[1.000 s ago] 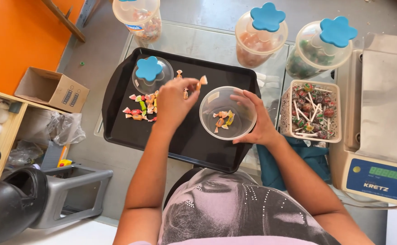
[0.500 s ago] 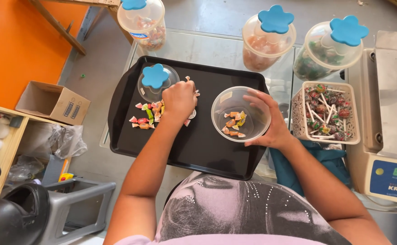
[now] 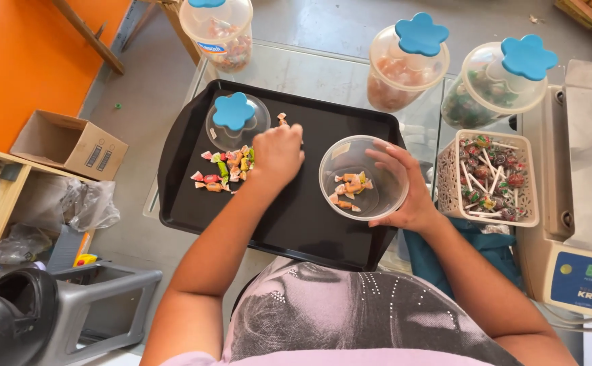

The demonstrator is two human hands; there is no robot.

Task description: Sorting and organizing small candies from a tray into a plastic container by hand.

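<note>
Left hand sits knuckles-up on the black tray, fingers curled down at the edge of the scattered wrapped candies; whether it has one pinched underneath, I cannot tell, the palm hides it. Right hand cups the clear plastic tub from its far side, fingers spread around the wall, steadying it on the tray just beside the pile, likely so pieces travel only a short way. A few candies already lie in the tub. Behind the pile rests a clear lid with a blue flower knob. On the glass desk stand lidded jars, one cut off at the top, their contents blurry. A basket of lollipops sits beside a scale, partly out of frame.
</note>
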